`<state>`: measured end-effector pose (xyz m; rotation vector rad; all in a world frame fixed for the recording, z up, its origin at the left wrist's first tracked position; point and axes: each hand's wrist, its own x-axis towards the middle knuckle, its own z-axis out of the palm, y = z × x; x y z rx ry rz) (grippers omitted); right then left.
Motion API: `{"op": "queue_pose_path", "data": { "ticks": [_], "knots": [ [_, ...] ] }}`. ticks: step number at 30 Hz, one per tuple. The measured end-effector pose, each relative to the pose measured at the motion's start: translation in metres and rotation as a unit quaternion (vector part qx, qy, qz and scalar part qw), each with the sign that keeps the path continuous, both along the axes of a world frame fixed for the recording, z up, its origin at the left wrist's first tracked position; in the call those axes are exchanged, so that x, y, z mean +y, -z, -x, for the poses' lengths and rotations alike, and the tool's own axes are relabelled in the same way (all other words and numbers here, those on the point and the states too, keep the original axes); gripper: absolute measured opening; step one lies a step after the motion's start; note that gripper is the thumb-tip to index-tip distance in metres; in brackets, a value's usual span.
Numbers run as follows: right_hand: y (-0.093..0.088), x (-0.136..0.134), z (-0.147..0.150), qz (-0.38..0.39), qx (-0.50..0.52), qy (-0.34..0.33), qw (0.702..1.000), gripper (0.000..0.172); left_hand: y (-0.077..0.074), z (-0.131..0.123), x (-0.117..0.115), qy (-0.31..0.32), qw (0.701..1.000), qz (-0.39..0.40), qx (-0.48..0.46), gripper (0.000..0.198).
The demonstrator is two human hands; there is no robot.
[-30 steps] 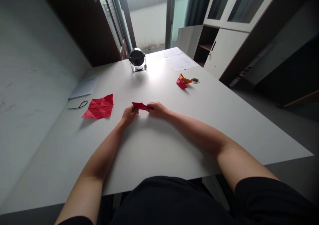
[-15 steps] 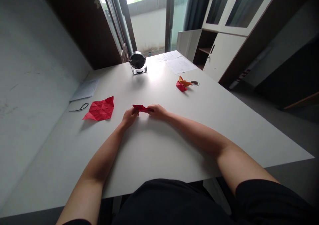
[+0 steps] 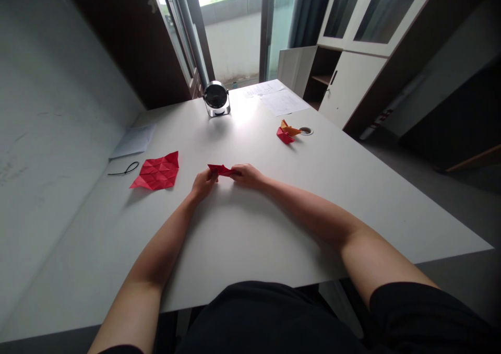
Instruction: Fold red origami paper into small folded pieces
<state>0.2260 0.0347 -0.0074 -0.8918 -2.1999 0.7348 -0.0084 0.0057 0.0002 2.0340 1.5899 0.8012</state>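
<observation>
Between my hands is a small folded piece of red origami paper (image 3: 222,170), held just above the white table (image 3: 250,234). My left hand (image 3: 204,184) is closed on its left end, the thumb and fingers pinching it. The right end sits in the closed fingers of my right hand (image 3: 246,176). Parts of the folds are hidden by my fingers. Left of my hands lies a creased red paper sheet (image 3: 158,172), opened out with its corners raised. Toward the right rest a red folded paper piece (image 3: 285,136) and an orange one (image 3: 290,128), touching each other.
A round silver-framed device (image 3: 216,97) stands at the far side of the table. Printed papers (image 3: 284,102) lie at the back right beyond a cable hole (image 3: 306,131). A black cable tie (image 3: 125,169) and a pale sheet (image 3: 133,141) lie by the left wall.
</observation>
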Motion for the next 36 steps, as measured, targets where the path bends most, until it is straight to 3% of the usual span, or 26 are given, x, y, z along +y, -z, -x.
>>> {"op": "queue_pose_path", "data": {
  "ticks": [36],
  "knots": [
    [0.0048, 0.0021, 0.0011, 0.004, 0.003, 0.004, 1.0, 0.017, 0.0014, 0.0002, 0.0004, 0.003, 1.0, 0.0, -0.003, 0.037]
  ]
}}
